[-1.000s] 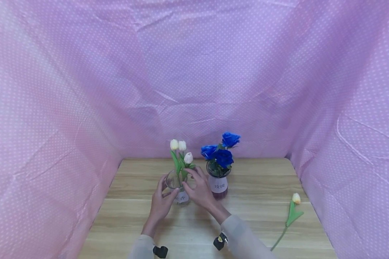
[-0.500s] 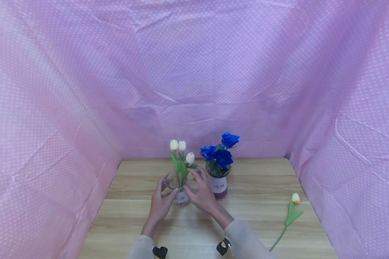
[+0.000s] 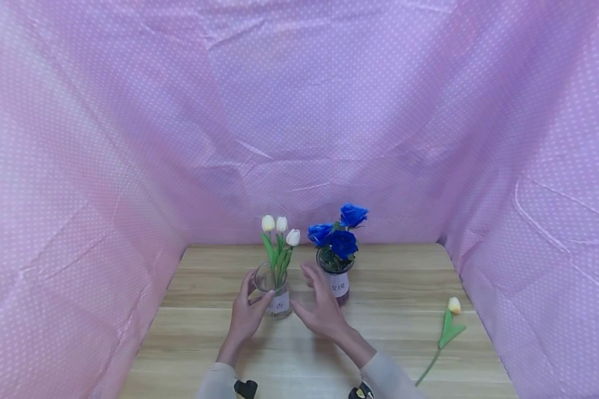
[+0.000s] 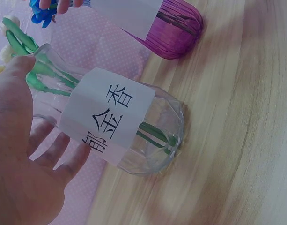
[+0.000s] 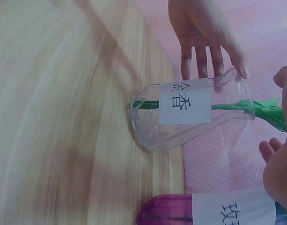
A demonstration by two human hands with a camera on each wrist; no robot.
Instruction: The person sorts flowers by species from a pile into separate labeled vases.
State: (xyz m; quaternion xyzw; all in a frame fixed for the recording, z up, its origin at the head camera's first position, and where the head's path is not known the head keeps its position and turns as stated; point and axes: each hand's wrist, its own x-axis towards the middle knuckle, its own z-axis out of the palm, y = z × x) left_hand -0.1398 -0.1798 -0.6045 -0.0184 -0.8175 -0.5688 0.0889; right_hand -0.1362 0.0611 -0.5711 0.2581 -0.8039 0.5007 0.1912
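My left hand (image 3: 249,315) grips the neck of a clear glass vase (image 4: 164,110), thumb at the rim on the near side and fingers around the far side. A white paper label (image 5: 185,101) with black characters is stuck on the vase. Three white tulips (image 3: 293,238) stand in it, their green stems (image 4: 155,133) reaching down to the bottom. To the right of this vase, my right hand (image 3: 324,310) is held apart from it, fingers spread and holding nothing. That hand partly covers a purple vase (image 5: 169,208) in the head view.
Several blue roses (image 3: 343,244) fill the labelled purple vase close by on the right. A single tulip (image 3: 449,332) with a pale yellow head lies on the right part of the wooden table (image 3: 204,343). Pink dotted cloth (image 3: 319,111) encloses the back and sides.
My right hand has let go of the front tulip and drawn back to the right. That tulip now leans toward the vase's right side. The left hand has stayed on the glass vase.
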